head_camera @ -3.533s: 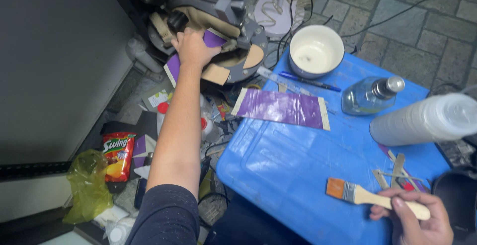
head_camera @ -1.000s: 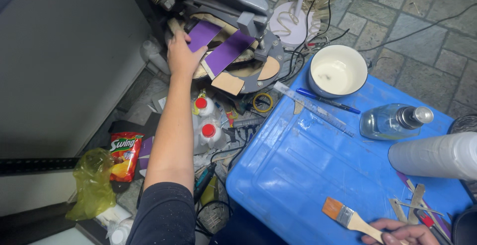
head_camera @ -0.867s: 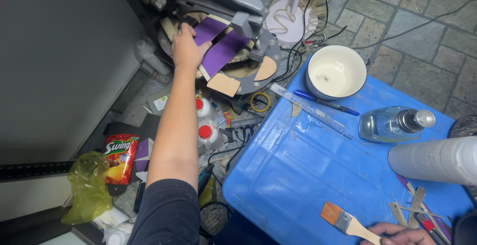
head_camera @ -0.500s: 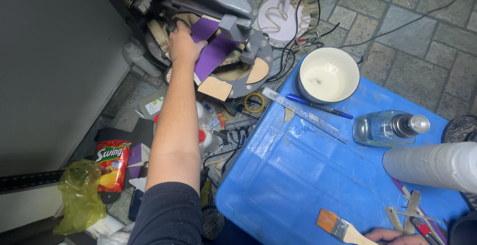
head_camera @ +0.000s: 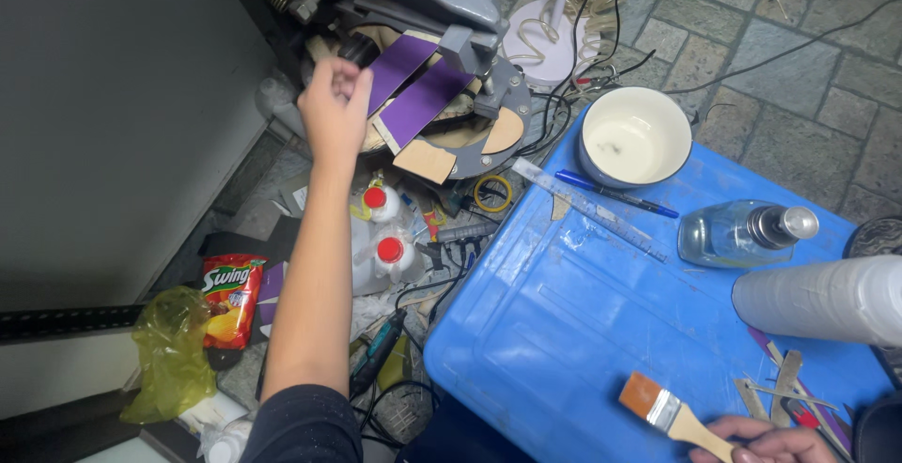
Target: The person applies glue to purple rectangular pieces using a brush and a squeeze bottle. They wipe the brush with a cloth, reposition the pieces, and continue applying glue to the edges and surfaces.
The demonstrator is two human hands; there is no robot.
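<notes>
Fingers (head_camera: 349,83) of the left hand (head_camera: 331,111), loosely curled and grasping nothing, sit upper left just beside the purple strips (head_camera: 418,87), while the right hand (head_camera: 770,439) grips a brush (head_camera: 672,414) bottom right.

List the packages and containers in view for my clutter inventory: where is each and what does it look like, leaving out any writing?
Snack bag: floor beside the left forearm, red and yellow pouch.
Plastic bag: left of the snack bag, crumpled, yellow-green.
Two red-capped bottles: floor by the blue lid, pale plastic.
Clear bottle: lying on the lid, silver cap.
</notes>
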